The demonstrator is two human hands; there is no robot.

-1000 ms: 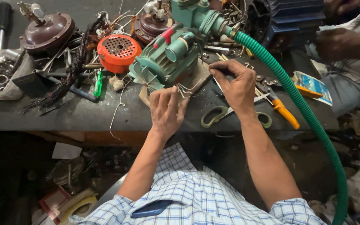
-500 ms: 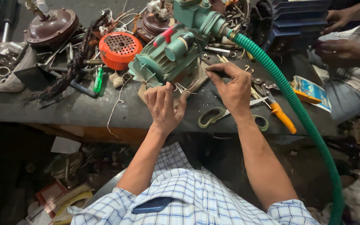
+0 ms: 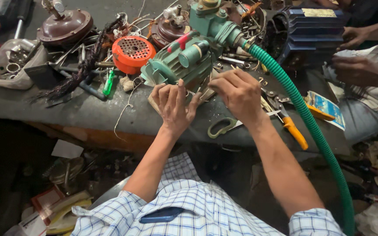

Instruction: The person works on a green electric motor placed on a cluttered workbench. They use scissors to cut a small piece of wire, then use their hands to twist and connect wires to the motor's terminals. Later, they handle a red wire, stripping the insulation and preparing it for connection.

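- Pump motor [image 3: 182, 61], green, lies on the dark surface [image 3: 66, 109] just beyond both hands.
- Left hand [image 3: 174, 103]: fingers spread, grip released, touching its near end.
- Right hand [image 3: 240, 94]: curled beside it; grip hidden, cannot tell.
- Green hose [image 3: 302, 113] runs right.

Both hands, left hand [image 3: 173, 104] and right hand [image 3: 240, 94], touch the green pump [image 3: 184, 59] on the cluttered workbench [image 3: 66, 113]

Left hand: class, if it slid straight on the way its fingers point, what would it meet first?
Probably the green pump motor: the left hand points up-bench, fingertips already at its base, though depth is uncertain.
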